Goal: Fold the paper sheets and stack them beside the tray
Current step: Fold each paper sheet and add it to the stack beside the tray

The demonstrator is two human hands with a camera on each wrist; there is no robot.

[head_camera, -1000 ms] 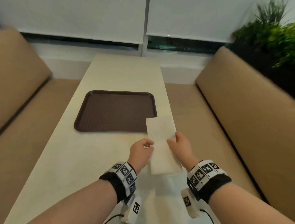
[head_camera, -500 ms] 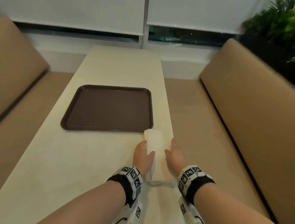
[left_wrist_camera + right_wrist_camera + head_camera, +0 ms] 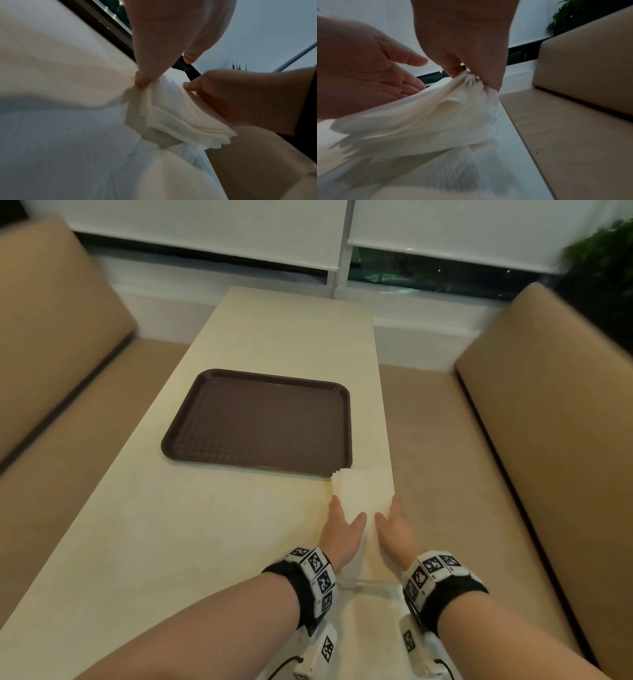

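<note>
A stack of folded white paper sheets point(image 3: 363, 491) lies on the cream table point(image 3: 205, 542), touching the near right corner of the empty brown tray point(image 3: 260, 422). My left hand point(image 3: 342, 525) is at the stack's left side, fingers straight, fingertips point(image 3: 141, 80) against the edge of the sheets point(image 3: 171, 115) and thumb lifted clear. My right hand point(image 3: 394, 522) is at the right side; its thumb and fingers point(image 3: 488, 81) pinch the right edges of the sheets point(image 3: 436, 115), which curl up towards them. In the right wrist view the left hand point(image 3: 368, 67) shows an open palm.
More white paper point(image 3: 370, 611) lies flat at the table's near edge, under my wrists. The stack sits at the table's right edge. Tan bench seats point(image 3: 531, 440) flank the table, with a window and blinds beyond and a plant point(image 3: 603, 251) at far right.
A second ago both hands held a folded sheet above the table. It now lies on the stack by the tray, and the hands have dropped to the stack's two sides.
</note>
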